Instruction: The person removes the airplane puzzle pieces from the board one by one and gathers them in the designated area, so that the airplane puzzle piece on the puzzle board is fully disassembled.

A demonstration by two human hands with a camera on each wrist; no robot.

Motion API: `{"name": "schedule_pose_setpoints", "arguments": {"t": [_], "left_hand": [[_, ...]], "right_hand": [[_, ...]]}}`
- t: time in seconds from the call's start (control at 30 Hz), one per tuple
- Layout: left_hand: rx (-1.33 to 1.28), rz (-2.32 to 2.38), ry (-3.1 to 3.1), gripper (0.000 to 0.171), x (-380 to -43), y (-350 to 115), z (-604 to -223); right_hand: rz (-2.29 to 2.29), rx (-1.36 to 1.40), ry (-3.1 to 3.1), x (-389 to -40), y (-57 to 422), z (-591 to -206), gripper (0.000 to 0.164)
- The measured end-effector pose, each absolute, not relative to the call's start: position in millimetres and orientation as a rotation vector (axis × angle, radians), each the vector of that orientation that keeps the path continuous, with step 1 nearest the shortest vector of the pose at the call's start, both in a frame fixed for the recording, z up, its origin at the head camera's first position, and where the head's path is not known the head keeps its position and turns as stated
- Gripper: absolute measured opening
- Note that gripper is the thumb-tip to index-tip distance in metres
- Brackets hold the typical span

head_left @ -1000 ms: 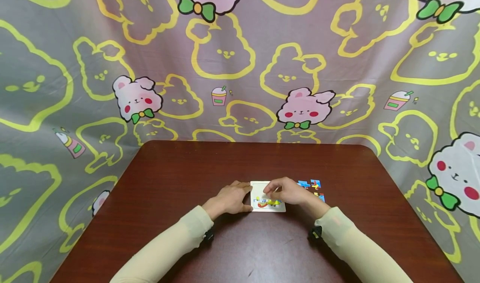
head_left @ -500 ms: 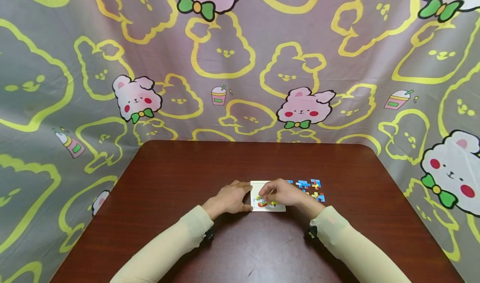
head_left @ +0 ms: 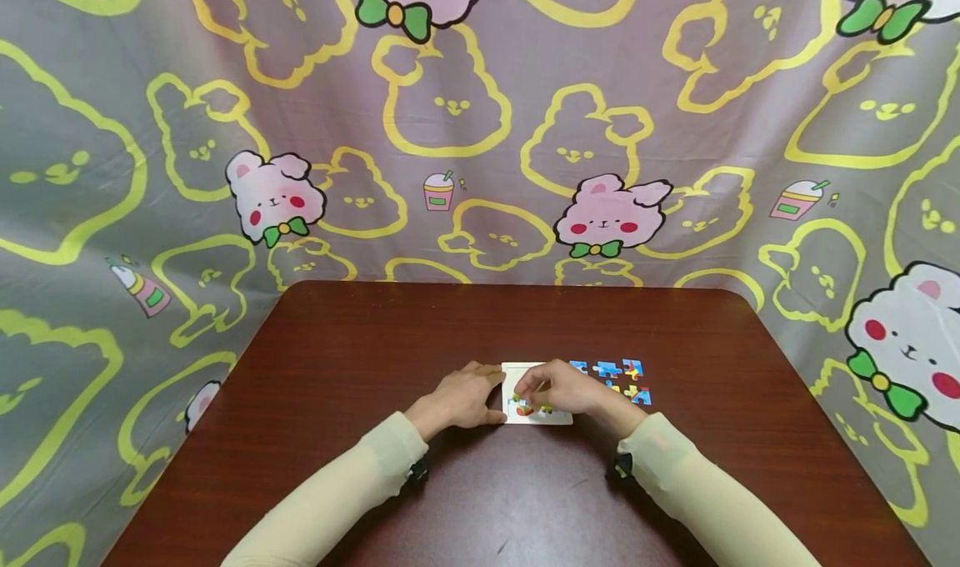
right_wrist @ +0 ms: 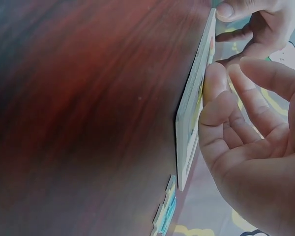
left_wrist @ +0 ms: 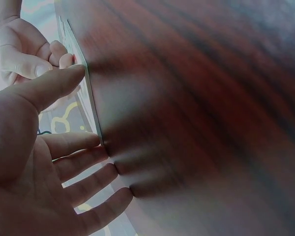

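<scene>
A pale puzzle board [head_left: 513,377] with a red and yellow picture along its near side lies mid-table in the head view. My left hand [head_left: 459,396] rests at its left edge, fingers spread and fairly straight. In the left wrist view, the thumb and forefinger touch the board's edge [left_wrist: 93,105]. My right hand [head_left: 573,386] reaches across the board from the right, its fingers bent and their tips low over the picture. In the right wrist view, one fingertip [right_wrist: 216,77] is right at the board's face. Whether a piece sits under those fingertips I cannot tell.
Several loose blue and yellow jigsaw pieces [head_left: 607,369] lie to the right of the board, some partly behind the right hand. The brown table [head_left: 375,325] runs back to a patterned curtain [head_left: 480,92] that stands along its far side and both flanks.
The right hand has shifted a little left and nearer to me over the board, uncovering more of the loose pieces. Over the last half second it hardly moves. The left hand stays put.
</scene>
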State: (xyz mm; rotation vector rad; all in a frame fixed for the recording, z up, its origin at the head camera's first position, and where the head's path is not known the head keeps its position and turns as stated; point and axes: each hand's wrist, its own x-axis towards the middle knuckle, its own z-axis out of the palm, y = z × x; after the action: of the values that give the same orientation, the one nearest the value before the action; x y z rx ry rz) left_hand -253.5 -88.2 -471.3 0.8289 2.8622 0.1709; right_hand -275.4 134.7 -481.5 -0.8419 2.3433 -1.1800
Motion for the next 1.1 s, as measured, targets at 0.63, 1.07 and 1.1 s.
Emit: {"name": "schedule_pose_setpoints", "arguments": {"t": [0.63,1.07,1.1], "left_hand": [[0.820,0.176,2.866,0.074,-253.1,-88.3,-469.2],[0.817,0.166,2.864,0.074,-254.1,-87.5,-471.5],[0.817,0.165,2.863,0.074,-254.0,-87.5,-471.3]], "right_hand": [[-1.245,-0.735,2.309,-275.6,130.3,-478.6,0.028],[-1.201,-0.751,2.360,-275.9,126.9,-479.4,0.024],[-1.200,-0.750,2.364,-276.0,126.6,-479.7,0.023]]}}
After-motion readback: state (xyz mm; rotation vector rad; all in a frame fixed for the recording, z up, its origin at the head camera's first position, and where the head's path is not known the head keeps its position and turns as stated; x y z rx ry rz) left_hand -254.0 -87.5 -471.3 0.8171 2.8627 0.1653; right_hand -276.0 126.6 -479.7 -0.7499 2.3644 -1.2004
